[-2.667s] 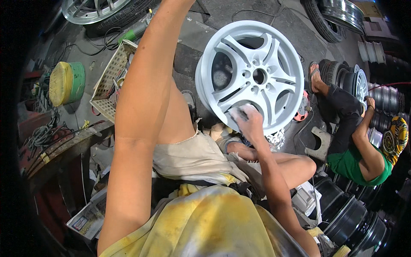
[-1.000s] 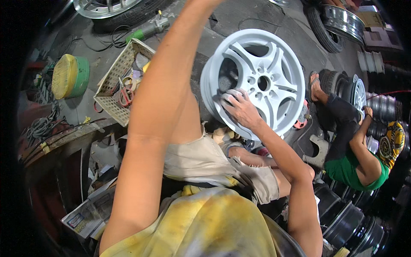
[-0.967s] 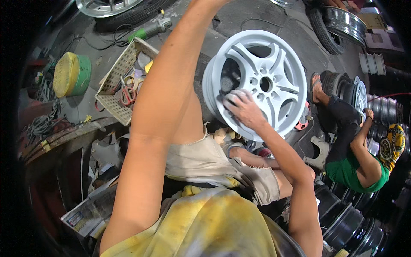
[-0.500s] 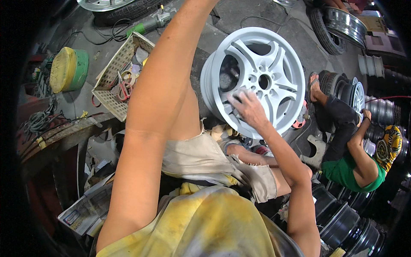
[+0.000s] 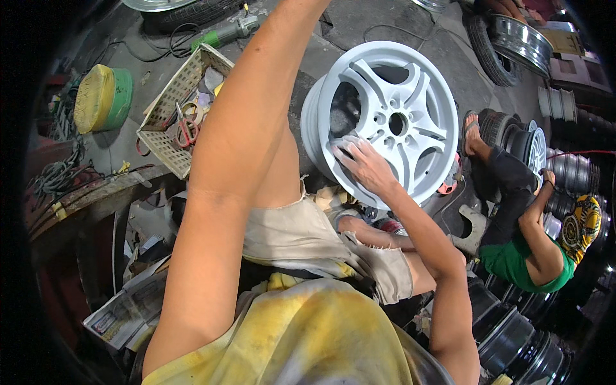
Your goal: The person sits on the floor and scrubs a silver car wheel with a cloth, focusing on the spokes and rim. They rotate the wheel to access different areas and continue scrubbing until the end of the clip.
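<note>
A white wheel (image 5: pixel 416 122) sits in front of the person, just right of the middle of the view, its spoked face turned up toward the head and its barrel showing along the left side; what it rests on is hidden. The hands are well apart; the right hand (image 5: pixel 367 165) lies on the lower left of the wheel's face, fingers bent and whitish at the tips, palm down; whether it grips a thin pale pad or is only dusted white, I cannot tell. The left forearm (image 5: pixel 273 54) runs up past the top edge, so the left hand is out of sight and its hold cannot be told.

Left of that arm stands a cream perforated basket (image 5: pixel 162 154) with red-handled scissors (image 5: pixel 188 131) among its contents; beyond it, on the grey floor (image 5: pixel 138 45), lie a green and grey power tool (image 5: pixel 224 35) and, farther left, a round yellow and green tub (image 5: pixel 104 99). At the right a co-worker in a green top (image 5: pixel 526 260) is near another spoked wheel (image 5: pixel 538 149); dark wheels (image 5: pixel 507 337) are crowded together at the lower right.
</note>
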`<action>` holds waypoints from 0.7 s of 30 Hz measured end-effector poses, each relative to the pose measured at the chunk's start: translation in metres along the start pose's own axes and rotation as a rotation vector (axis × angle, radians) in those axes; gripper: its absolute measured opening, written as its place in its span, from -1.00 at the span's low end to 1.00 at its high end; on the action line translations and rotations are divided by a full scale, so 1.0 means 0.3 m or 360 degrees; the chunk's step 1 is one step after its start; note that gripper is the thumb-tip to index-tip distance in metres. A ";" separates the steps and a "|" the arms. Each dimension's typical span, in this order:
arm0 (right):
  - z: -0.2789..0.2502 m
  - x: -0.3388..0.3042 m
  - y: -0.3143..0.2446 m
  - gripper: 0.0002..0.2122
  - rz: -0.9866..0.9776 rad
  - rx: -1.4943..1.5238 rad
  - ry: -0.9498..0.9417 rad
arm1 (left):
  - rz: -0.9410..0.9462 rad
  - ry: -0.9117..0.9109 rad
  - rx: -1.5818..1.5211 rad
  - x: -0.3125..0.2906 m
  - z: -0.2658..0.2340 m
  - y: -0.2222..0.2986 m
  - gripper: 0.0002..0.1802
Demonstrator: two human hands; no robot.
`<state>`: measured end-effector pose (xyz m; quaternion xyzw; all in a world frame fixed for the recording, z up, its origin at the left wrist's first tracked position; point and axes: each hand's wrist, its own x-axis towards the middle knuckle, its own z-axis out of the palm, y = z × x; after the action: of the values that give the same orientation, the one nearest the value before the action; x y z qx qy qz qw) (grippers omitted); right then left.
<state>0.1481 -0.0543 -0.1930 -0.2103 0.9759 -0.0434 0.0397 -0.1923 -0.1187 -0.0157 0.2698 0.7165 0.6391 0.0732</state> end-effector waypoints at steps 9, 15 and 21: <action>0.025 -0.081 -0.010 -0.37 0.0155 0.0038 -0.0018 | -0.0036 0.0023 0.0068 -0.009 0.006 0.029 -0.56; -0.027 -0.060 -0.002 -0.43 0.0234 0.0137 0.0338 | 0.0117 0.0026 0.0078 -0.013 0.029 0.007 -0.57; 0.026 0.003 -0.018 -0.52 0.0127 0.0117 0.0127 | 0.0115 -0.0011 0.0019 -0.002 0.039 -0.001 -0.56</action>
<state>0.1502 -0.0602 -0.2001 -0.1676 0.9820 -0.0861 0.0100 -0.1865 -0.1086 -0.0182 0.2982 0.7097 0.6362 0.0510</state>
